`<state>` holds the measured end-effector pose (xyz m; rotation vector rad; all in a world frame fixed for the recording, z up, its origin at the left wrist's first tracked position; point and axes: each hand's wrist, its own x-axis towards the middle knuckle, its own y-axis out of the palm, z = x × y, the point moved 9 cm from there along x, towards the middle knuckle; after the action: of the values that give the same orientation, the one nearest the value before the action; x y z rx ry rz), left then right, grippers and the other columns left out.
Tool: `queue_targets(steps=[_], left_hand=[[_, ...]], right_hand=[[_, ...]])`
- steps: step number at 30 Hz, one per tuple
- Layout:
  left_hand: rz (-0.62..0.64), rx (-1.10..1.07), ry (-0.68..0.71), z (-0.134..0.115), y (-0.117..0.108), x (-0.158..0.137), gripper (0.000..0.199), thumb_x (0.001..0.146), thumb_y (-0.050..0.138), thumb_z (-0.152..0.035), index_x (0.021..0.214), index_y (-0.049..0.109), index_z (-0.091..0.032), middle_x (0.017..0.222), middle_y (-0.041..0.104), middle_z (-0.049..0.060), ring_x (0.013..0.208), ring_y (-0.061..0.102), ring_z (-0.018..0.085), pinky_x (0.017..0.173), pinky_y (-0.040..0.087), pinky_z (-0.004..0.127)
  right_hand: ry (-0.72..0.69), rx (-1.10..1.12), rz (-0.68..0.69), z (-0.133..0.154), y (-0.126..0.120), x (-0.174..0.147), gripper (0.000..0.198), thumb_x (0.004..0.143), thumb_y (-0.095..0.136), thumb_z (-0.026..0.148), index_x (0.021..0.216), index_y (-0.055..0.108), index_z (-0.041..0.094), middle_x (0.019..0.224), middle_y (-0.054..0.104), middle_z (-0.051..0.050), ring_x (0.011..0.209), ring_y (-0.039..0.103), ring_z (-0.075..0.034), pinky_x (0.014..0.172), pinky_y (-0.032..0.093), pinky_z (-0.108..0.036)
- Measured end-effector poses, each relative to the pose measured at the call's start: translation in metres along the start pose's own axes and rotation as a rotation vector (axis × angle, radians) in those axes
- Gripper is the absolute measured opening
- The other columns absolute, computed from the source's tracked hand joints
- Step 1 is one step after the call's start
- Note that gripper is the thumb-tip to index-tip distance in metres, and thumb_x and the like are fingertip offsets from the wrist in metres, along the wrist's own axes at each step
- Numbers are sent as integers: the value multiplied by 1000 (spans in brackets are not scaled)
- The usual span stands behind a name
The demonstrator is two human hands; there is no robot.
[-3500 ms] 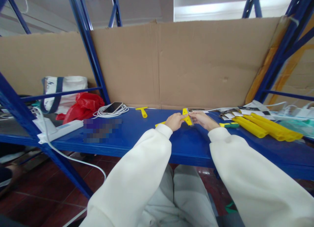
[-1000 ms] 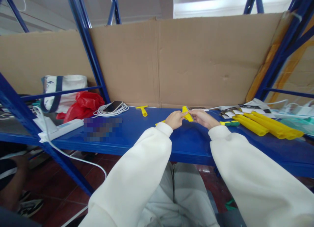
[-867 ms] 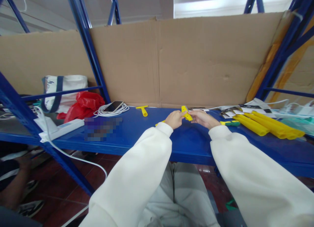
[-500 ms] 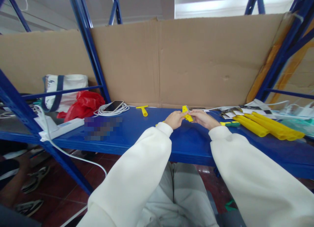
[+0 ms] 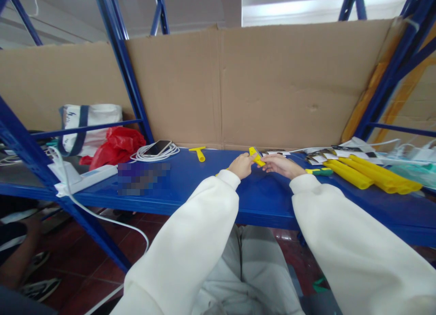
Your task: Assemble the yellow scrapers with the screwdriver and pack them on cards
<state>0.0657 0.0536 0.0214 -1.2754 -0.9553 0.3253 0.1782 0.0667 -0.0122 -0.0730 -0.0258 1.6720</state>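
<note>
Over the blue shelf top [image 5: 200, 190], both hands meet at a small yellow scraper head [image 5: 256, 156] with a thin pale strip along its upper right edge. My left hand [image 5: 241, 165] is closed on its left side, fingers pinching it. Against its lower right end, my right hand [image 5: 279, 165] has thumb and fingertips curled in. The fingers hide parts of the piece. A yellow T-shaped handle [image 5: 198, 153] lies farther back on the left. To the right of my right hand is a screwdriver with a green and yellow handle [image 5: 320, 172].
Several yellow tubular handles [image 5: 371, 175] lie at right, before small packets [image 5: 322, 156]. At left are a phone [image 5: 158, 147] on a coiled white cable [image 5: 143, 155], a red plastic bag [image 5: 117, 144] and a power strip [image 5: 91, 177]. Cardboard [image 5: 272, 87] walls the back.
The yellow scraper head has shifted slightly left and turned, so its pale edge shows differently. My right fingers have slid toward its lower end. The things on the shelf stay put.
</note>
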Motion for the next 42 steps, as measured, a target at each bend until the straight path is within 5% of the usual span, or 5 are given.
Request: queue_targets(steps=[13,18,21,28,42], left_hand=[[67,63,-4,-2,1,-2,48,100,40,-20,147,48,-32,114,61,9,108,62,20,91,48,28],[97,47,57,-11,4,-4,49,101,38,-20,147,47,-34,112,60,8,107,61,20,88,48,28],[114,51,89,-18,4,-6,50,101,37,-20,147,48,-33,112,60,8,105,60,20,87,48,28],[114,42,132,-27,3,-8,48,99,40,-20,145,51,-32,111,61,8,107,61,20,88,49,27],[125,53,163,-30,8,-9,45,99,41,-23,141,55,-30,112,63,8,108,61,20,89,49,28]], right_hand=[[-31,-15,19,-3,-7,6,11,80,69,13,71,64,16,59,65,-1,50,57,-9,49,44,-18],[-129,-41,-465,1,-83,9,10,84,59,12,77,66,15,76,72,-7,55,58,-9,51,46,-18],[-118,-438,-717,0,-121,7,19,77,56,8,85,72,14,87,76,-11,75,69,-17,67,54,-25],[-16,-1194,-516,-16,-111,28,57,72,55,10,128,68,19,127,68,-16,119,63,-30,100,49,-40],[131,-1277,-426,-21,-101,15,60,86,41,17,145,53,22,158,38,-13,145,31,-39,113,26,-66]])
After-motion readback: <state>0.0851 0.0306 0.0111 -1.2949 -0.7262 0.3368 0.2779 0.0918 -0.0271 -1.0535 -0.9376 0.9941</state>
